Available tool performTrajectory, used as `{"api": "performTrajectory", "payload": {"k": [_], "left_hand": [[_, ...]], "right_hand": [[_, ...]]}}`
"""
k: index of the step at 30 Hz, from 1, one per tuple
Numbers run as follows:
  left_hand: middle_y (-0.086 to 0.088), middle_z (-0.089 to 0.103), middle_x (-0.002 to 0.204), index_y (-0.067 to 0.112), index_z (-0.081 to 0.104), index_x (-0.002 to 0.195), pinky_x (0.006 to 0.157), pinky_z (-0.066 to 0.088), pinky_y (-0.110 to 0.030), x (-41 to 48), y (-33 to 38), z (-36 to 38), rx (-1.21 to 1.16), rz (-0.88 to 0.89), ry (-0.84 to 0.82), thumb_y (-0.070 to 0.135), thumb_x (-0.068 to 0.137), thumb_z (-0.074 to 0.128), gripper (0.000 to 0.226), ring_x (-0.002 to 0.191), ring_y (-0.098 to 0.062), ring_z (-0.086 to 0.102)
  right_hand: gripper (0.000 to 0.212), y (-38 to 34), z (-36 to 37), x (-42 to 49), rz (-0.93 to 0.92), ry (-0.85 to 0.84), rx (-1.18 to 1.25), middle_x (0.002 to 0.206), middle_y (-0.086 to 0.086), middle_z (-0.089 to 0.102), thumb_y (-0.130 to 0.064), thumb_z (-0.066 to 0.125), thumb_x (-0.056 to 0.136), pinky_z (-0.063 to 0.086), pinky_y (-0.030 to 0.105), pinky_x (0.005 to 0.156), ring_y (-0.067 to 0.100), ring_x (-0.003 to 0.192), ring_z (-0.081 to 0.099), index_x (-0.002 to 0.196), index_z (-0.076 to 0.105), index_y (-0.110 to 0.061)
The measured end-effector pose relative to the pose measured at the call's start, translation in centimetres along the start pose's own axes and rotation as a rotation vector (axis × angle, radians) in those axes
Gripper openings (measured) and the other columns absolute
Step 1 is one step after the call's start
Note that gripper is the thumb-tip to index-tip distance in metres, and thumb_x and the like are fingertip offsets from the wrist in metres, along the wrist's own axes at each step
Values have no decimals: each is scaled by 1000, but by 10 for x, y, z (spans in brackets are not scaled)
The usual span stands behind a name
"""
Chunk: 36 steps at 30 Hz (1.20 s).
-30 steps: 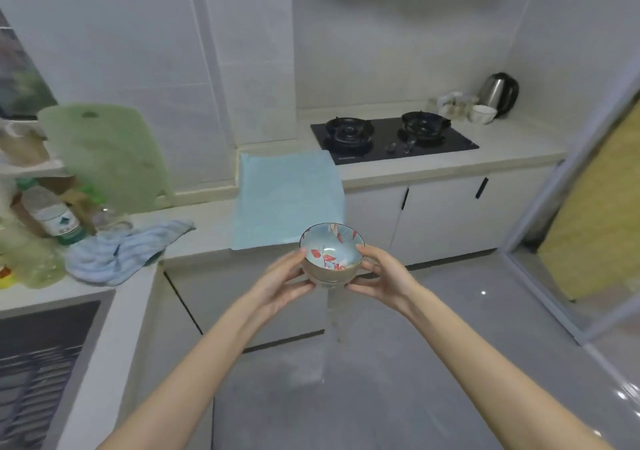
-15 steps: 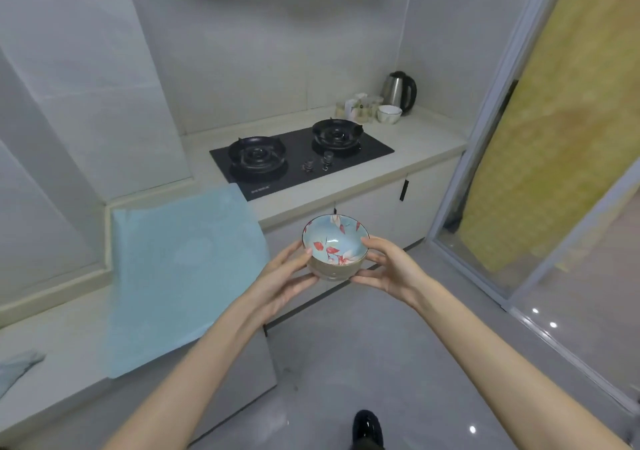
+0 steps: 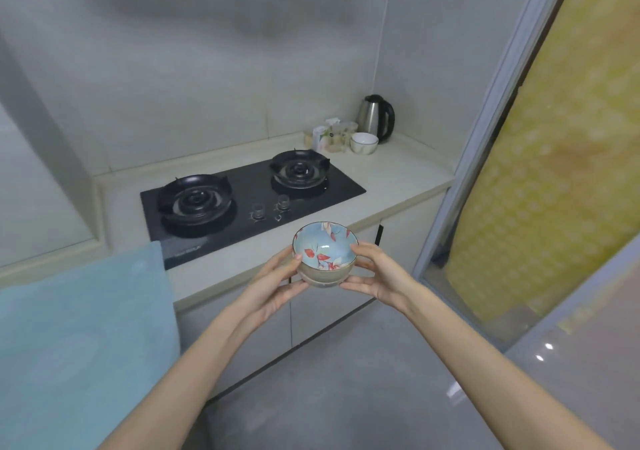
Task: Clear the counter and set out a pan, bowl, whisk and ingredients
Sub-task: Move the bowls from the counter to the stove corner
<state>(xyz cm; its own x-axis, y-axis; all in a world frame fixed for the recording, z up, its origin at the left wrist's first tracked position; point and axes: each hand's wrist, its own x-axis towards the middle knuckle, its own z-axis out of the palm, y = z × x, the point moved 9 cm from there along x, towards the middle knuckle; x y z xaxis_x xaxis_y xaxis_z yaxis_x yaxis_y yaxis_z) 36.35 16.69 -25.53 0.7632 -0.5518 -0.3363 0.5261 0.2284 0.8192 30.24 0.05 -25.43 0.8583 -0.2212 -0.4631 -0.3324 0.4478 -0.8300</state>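
Left grip and right grip cup the bowl between them, both curled round its sides, held aloft just off the front edge of the desk (by the hob). Bowl-setting step, I'd say; next it needs lowering level onto bare desk.

Two-handed hold, out front.
Our left hand and right hand cup the bowl, fingers curled round it.

Black two-burner gas hob, steel kettle in the corner, light blue cloth at left
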Motion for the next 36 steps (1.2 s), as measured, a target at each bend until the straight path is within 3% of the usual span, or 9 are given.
{"api": "performTrajectory", "payload": {"k": [6, 12, 20, 22, 25, 30, 36], "left_hand": [[-9, 65, 122, 16, 53, 133, 85, 57, -37, 93, 14, 33, 22, -39, -14, 23, 75, 72, 61, 105, -20, 66], [-3, 67, 120, 20, 55, 130, 99, 49, -42, 201, 23, 62, 89, -51, -98, 23, 86, 65, 45, 108, -17, 65], [-2, 67, 119, 21, 56, 129, 76, 56, -29, 367, 53, 98, 122, -74, -143, 29, 82, 66, 49, 102, -13, 67], [-3, 70, 112, 19, 58, 126, 75, 57, -29, 406, 64, 113, 90, -79, -165, 27, 81, 63, 46, 96, -13, 69], [-7, 68, 117, 15, 57, 127, 82, 57, -33, 449, 78, 133, 51, -79, -216, 23, 86, 60, 43, 103, -18, 67], [-9, 67, 118, 15, 59, 125, 79, 57, -32, 518, 88, 138, 48, -99, -146, 22, 89, 59, 36, 106, -20, 65], [-12, 63, 121, 18, 57, 126, 86, 53, -37, 587, 79, 123, -47, -144, 12, 19, 93, 56, 33, 108, -27, 62]], "right_hand": [[47, -48, -44, 71, -15, -8, 0, 124, 10, 54, -23, 68, 86, 60, 43, 77, 36, 88, 71, 129, 50, -21], [34, -93, -87, 156, -23, 16, -2, 117, 11, 64, -20, 68, 86, 60, 42, 76, 35, 89, 71, 119, 58, -21], [45, -175, -140, 296, -53, 46, -34, 124, 15, 62, -20, 72, 81, 57, 45, 79, 26, 107, 66, 124, 59, -15], [47, -200, -153, 331, -57, 55, -47, 127, 15, 61, -21, 72, 80, 57, 45, 79, 24, 110, 65, 125, 60, -14], [46, -227, -168, 369, -57, 68, -38, 126, 14, 61, -19, 71, 80, 57, 45, 79, 24, 110, 64, 124, 61, -14], [42, -255, -186, 436, -18, 58, -37, 124, 14, 60, -16, 69, 83, 58, 44, 78, 24, 101, 67, 123, 61, -13], [48, -266, -197, 519, 70, 1, -72, 124, 13, 62, -12, 72, 79, 57, 49, 82, 25, 108, 64, 125, 59, -10]]}}
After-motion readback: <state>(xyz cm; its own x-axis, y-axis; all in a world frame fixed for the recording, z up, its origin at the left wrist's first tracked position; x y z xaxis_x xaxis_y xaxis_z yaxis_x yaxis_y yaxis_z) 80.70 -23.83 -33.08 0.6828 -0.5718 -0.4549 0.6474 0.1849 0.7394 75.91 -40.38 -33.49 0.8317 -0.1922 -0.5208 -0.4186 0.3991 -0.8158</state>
